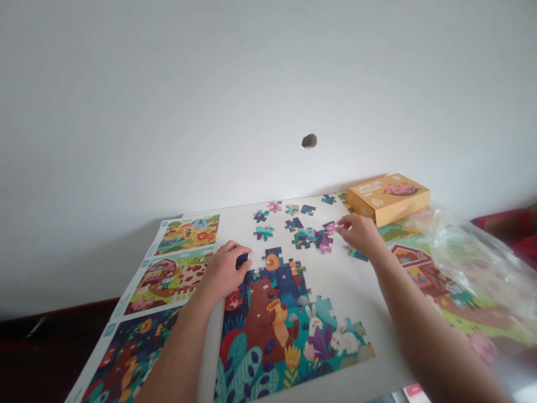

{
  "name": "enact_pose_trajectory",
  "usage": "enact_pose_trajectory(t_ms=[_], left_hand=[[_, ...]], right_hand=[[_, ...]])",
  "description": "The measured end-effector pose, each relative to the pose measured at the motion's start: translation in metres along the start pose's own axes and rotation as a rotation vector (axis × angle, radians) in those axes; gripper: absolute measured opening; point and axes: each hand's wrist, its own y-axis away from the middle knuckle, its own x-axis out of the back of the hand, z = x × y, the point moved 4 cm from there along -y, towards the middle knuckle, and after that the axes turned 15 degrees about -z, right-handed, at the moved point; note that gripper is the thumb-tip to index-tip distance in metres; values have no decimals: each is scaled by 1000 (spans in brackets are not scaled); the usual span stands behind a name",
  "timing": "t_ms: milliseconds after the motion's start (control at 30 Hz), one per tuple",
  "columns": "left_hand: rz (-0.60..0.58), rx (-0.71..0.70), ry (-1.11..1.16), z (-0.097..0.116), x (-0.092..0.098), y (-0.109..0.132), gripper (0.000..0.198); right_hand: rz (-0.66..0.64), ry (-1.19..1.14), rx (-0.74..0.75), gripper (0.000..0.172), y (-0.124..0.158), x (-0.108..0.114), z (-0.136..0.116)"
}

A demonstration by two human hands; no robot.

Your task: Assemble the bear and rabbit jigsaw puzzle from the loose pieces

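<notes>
A partly joined jigsaw puzzle (272, 324) with a bear, a honey pot and rabbits lies on the white table. At its upper left edge my left hand (229, 266) pinches a dark blue puzzle piece (242, 260). Farther back on the right, my right hand (358, 230) has its fingertips closed at a pink and purple puzzle piece (330, 228), which lies against other loose pieces. Beyond the joined part are several scattered puzzle pieces (304, 238). One teal piece (356, 253) sits beneath my right wrist.
A printed picture sheet (172, 280) runs along the left side. At the back right, an orange puzzle box (388, 196) rests on a farm picture (453, 291), partly under clear plastic wrap (482, 257). A white wall with a hole (309, 141) stands behind.
</notes>
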Motion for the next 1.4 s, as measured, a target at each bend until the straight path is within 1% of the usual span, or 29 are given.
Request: enact_pose_trajectory(t_ms=[67, 133, 233, 300, 367, 433, 500, 600, 667, 767, 867, 933, 967, 1033, 1067, 1100, 1167, 1233, 1300, 1400], left_hand=[[6, -1, -3, -1, -1, -1, 24], [7, -6, 4, -2, -1, -2, 25], [13, -12, 13, -4, -2, -3, 25], [21, -10, 12, -4, -2, -3, 25], [28, -8, 16, -4, -2, -3, 25], [33, -9, 20, -4, -1, -3, 26], [37, -10, 22, -4, -1, -3, 25], [39, -9, 32, -4, -1, -3, 24], [38, -7, 46, -4, 0, -2, 24], [49, -5, 53, -3, 1, -2, 23], [71, -10, 53, -2, 3, -1, 21], [97, -25, 73, 1, 5, 0, 21], [118, -38, 89, 3, 7, 0, 22], [162, -67, 142, 9, 10, 1, 22], [177, -83, 179, 13, 11, 2, 22], [186, -94, 223, 17, 12, 2, 23], [168, -107, 341, 27, 10, 3, 25], [110, -160, 431, 39, 7, 3, 27], [47, -191, 469, 49, 4, 4, 26], [4, -188, 472, 54, 0, 3, 24]], right_hand=[[-10, -24, -12, 16, 1, 8, 9], [6, -38, -37, 14, 3, 15, 15], [64, -24, -97, 14, 7, 24, 21], [62, -3, -138, 16, 9, 28, 27], [-25, 30, -154, 21, 10, 26, 31], [-143, 69, -115, 32, 10, 19, 31], [-195, 92, -12, 40, 10, 10, 23], [-193, 91, 159, 48, 10, -7, 0], [-219, 93, 213, 51, 8, -20, -12], [-265, 86, 236, 46, 5, -32, -21], [-257, 39, 229, 31, 4, -30, -22], [-200, -36, 212, 18, 5, -24, -24], [-153, -89, 203, 15, 7, -21, -27], [-80, -238, 193, 19, 13, -21, -37], [-86, -337, 199, 21, 17, -25, -44], [-128, -453, 210, 24, 22, -33, -53], [-323, -683, 243, 26, 31, -55, -72], [-489, -834, 294, 26, 39, -77, -91], [-562, -913, 312, 26, 45, -91, -103], [-590, -913, 329, 28, 49, -99, -109]])
